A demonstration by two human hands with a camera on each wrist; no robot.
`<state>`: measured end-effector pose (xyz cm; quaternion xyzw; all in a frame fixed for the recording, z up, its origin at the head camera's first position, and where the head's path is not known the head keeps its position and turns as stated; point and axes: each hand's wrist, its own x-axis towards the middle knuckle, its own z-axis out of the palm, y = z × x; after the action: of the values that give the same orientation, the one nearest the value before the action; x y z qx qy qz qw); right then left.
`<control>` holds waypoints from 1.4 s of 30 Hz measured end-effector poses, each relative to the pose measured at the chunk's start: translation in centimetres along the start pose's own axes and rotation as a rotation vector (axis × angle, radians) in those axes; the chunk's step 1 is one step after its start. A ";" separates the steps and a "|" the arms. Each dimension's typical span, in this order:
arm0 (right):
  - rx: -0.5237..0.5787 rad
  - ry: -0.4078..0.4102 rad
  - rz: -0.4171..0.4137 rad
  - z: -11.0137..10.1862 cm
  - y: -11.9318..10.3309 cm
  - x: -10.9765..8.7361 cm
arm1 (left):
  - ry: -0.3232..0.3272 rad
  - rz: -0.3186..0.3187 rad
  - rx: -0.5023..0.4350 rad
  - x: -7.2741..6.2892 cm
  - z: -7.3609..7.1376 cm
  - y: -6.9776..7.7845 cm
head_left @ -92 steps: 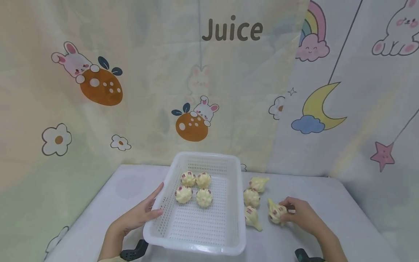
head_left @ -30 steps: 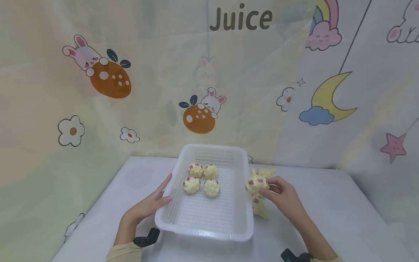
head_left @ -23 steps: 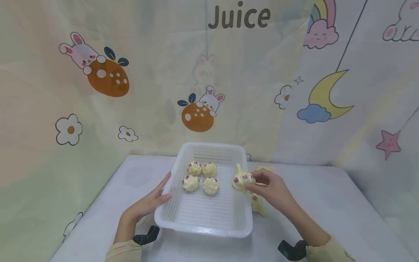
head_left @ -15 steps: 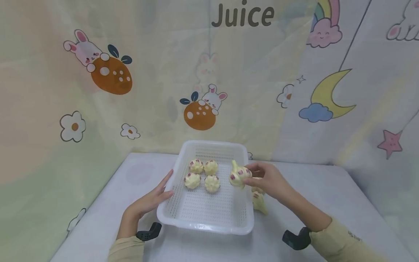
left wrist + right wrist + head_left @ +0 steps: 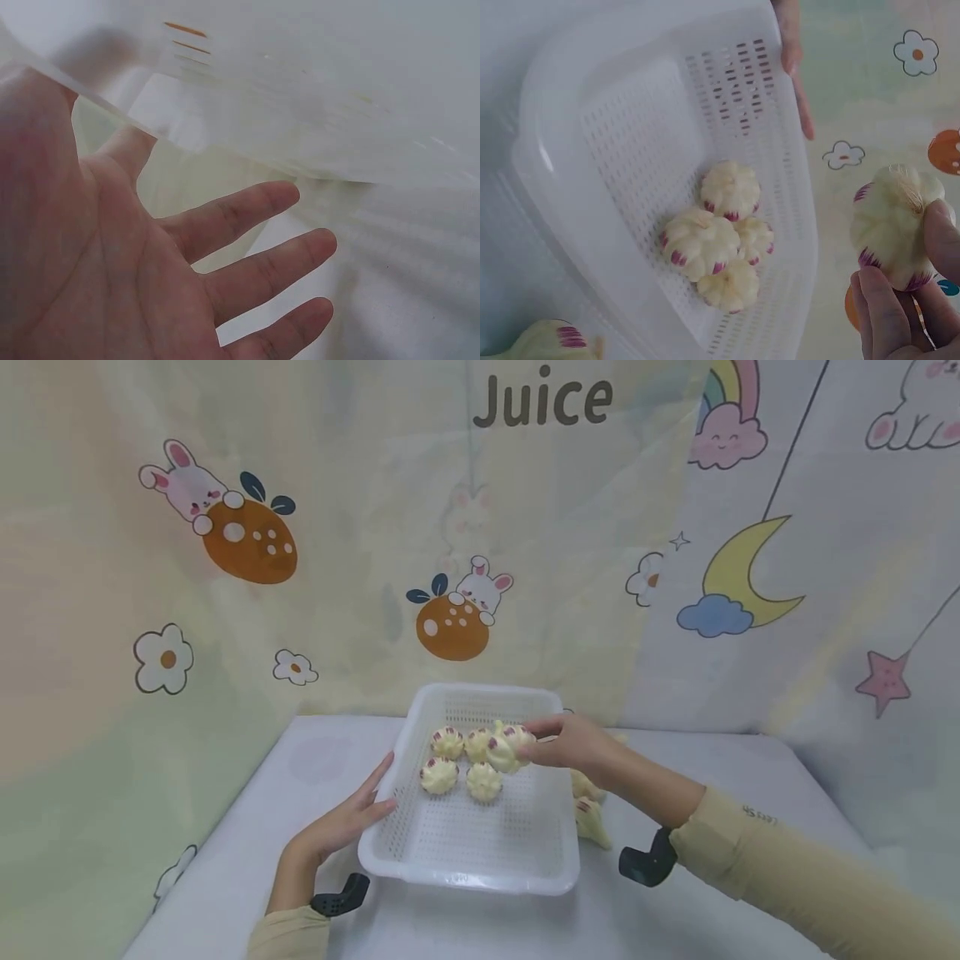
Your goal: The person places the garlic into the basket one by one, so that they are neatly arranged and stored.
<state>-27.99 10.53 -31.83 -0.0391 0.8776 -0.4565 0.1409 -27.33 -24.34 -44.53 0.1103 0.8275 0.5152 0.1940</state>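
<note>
A white perforated plastic basket [image 5: 480, 882] stands mid-table with several garlic bulbs [image 5: 439, 775] in its back left part. My right hand [image 5: 573, 747] holds another garlic bulb [image 5: 507, 750] above the basket floor, right of that cluster. The right wrist view shows this held bulb [image 5: 896, 225] pinched between thumb and fingertips, its root end showing. At the basket's left side, my left hand [image 5: 337, 827] touches the rim, fingers extended. In the left wrist view the left hand's fingers [image 5: 270, 277] are straight and spread, and the basket wall [image 5: 247, 112] hides the thumb partly.
More garlic bulbs [image 5: 591, 822] lie on the white table [image 5: 675, 893] just right of the basket, partly hidden by the right forearm. A printed curtain [image 5: 360, 635] hangs behind the table's back edge. Dark wrist devices [image 5: 648, 860] sit below both hands.
My right hand has picked up a garlic bulb from the table at the right and carried it left over the basket rim towards the other bulbs. My left hand has stayed at the basket.
</note>
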 end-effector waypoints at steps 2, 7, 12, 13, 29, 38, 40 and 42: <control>0.011 -0.004 -0.007 0.3 -0.7 0.7 | -0.002 0.004 -0.009 0.0 0.1 -0.3; 0.066 0.020 -0.015 1.7 -1.5 2.6 | -0.005 0.017 -0.031 -0.1 0.0 -0.6; 0.176 0.024 -0.016 4.2 -0.7 4.8 | -0.004 0.022 -0.035 0.1 0.0 -0.3; 0.193 0.021 -0.013 4.8 -0.4 5.1 | -0.001 0.024 -0.033 0.1 0.1 -0.2; 0.086 -0.163 -0.030 10.0 2.4 6.6 | -0.010 0.057 -0.052 0.3 0.0 -0.7; 0.092 -0.240 -0.047 11.0 3.9 7.3 | -0.005 0.052 -0.055 -0.1 -0.1 -0.7; 0.092 -0.233 -0.055 11.1 4.0 7.3 | -0.004 0.054 -0.051 -0.1 -0.1 -0.6; 0.089 -0.232 -0.063 11.2 4.0 7.3 | -0.004 0.059 -0.047 0.0 0.0 -0.5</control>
<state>-31.54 2.51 -42.70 -0.1129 0.8325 -0.4918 0.2289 -27.31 -24.63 -45.00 0.1313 0.8113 0.5396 0.1829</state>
